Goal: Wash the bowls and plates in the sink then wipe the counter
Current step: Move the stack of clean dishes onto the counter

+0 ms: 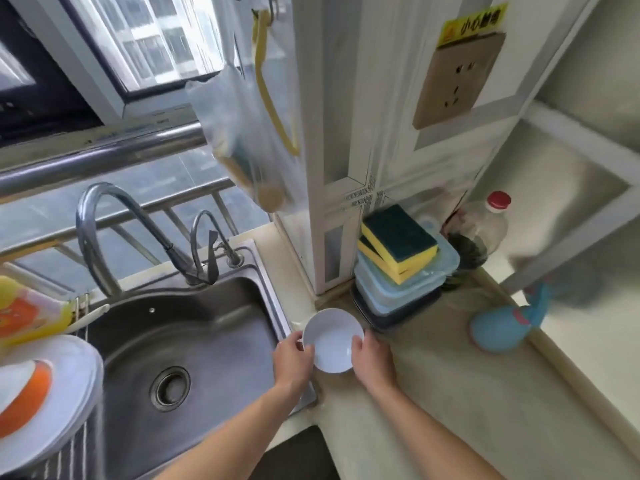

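Gleaming steel sink [194,327] (beige counter [450,393] rt)

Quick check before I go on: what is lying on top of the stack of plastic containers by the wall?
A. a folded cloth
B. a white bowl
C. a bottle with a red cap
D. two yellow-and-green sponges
D: two sponges, yellow with dark green scrub faces, lie stacked on the top lid of the plastic containers; the white bowl is held by both hands over the counter.

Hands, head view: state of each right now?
Left hand: grips the small round white bowl by its left rim.
Right hand: grips its right rim.
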